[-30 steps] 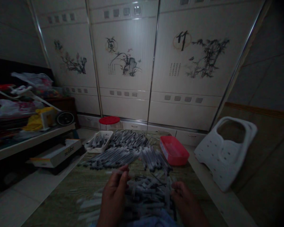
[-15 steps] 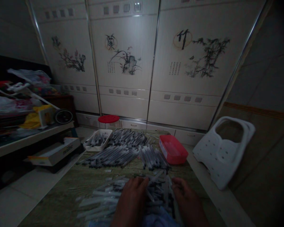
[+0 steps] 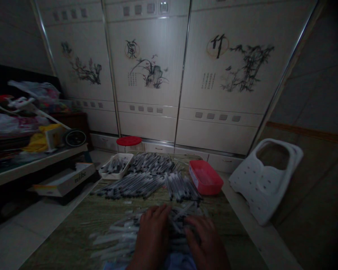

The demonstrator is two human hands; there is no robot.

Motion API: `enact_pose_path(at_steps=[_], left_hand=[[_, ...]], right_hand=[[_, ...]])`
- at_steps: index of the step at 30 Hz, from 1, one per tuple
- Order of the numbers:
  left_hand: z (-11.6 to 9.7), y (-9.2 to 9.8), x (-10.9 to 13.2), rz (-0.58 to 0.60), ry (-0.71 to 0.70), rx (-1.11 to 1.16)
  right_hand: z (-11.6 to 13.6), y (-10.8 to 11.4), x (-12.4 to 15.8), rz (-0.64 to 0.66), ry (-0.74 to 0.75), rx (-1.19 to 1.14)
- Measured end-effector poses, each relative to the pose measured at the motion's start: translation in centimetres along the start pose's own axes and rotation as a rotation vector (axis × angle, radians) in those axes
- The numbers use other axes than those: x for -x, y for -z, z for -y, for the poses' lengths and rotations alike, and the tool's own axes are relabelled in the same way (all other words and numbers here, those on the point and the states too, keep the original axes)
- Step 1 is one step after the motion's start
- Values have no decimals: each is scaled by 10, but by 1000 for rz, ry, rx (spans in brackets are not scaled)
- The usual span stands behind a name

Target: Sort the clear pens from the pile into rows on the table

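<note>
Both my hands lie on a loose heap of clear pen barrels (image 3: 121, 236) at the near edge of the table (image 3: 81, 225). My left hand (image 3: 153, 234) rests palm down on the heap, fingers stretched forward and slightly apart. Beside it, my right hand (image 3: 204, 240) also lies flat with its fingers spread over the barrels. Neither hand visibly grips anything. Farther back lie rows of assembled pens (image 3: 138, 183) with dark tips.
A white tray (image 3: 114, 167) with pens stands at the far left of the table, a red tray (image 3: 205, 177) at the far right. A red stool (image 3: 129, 141) stands behind. A white plastic seat (image 3: 266, 180) leans at the right, cluttered shelves (image 3: 36, 150) at the left.
My left hand came down from a raised pinch onto the heap and moved right. My right hand shifted left and forward, flattening over the barrels.
</note>
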State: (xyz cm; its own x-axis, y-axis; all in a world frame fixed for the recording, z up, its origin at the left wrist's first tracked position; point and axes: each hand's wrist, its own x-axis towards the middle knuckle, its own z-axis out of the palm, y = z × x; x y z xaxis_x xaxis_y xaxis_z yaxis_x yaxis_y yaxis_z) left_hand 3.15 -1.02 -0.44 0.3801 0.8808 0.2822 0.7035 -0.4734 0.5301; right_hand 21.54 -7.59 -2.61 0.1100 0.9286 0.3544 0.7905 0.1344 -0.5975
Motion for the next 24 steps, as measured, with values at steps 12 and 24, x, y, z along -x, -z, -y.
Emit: enact_pose_path(at_steps=[12,24], left_hand=[[64,48,-8,-407,448,847],[85,70,-5,-383,518,844]], right_hand=[[38,-31,-21,315,104,147],[69,-60,-56,334,160,134]])
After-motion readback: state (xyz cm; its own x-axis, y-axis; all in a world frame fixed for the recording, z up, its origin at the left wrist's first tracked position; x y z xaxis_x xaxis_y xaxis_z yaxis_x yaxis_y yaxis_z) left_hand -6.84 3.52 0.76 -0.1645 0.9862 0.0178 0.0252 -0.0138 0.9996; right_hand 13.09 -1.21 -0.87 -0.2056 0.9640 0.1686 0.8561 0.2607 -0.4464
